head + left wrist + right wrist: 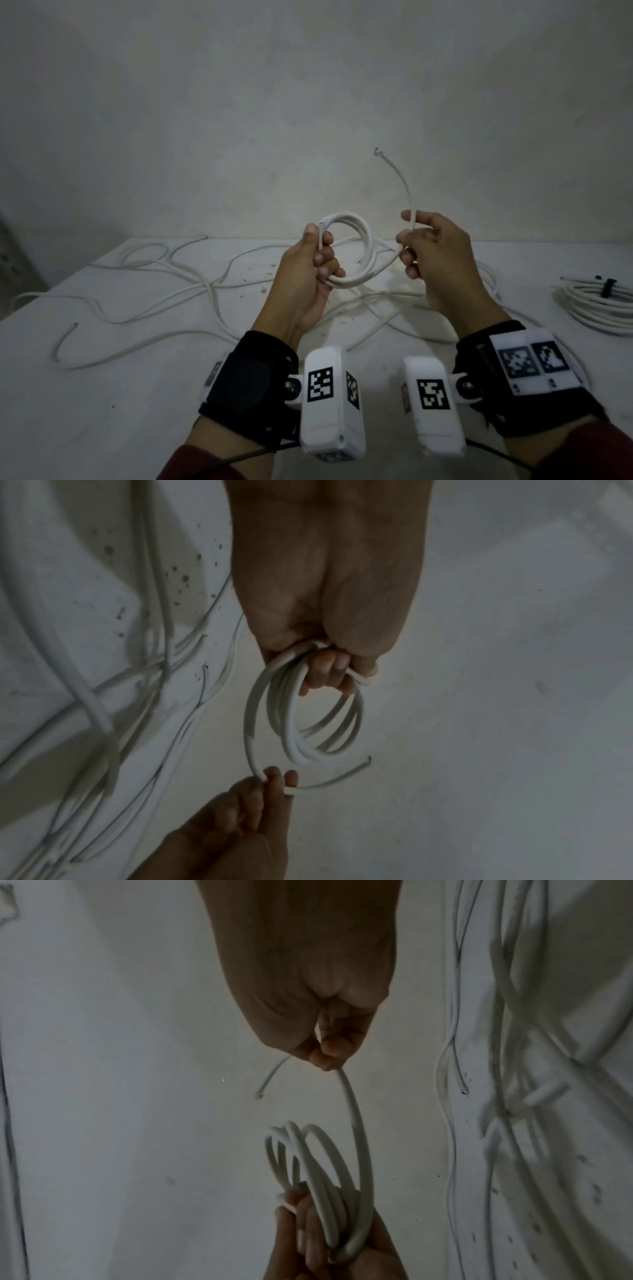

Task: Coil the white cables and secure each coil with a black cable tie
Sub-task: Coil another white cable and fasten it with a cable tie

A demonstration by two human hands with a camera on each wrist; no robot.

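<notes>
The left hand (313, 263) is raised above the white table (137, 394), its fingers curled round one side of a small coil of white cable (356, 253), thumb pressed on top. The right hand (435, 253) pinches the cable's free tail (407, 186) just beside the coil, and the tail arcs upward to a bare end. More loose white cables (144, 308) sprawl over the table beneath, and a finished coil (596, 305) with a black cable tie (607, 287) lies at the far right.
</notes>
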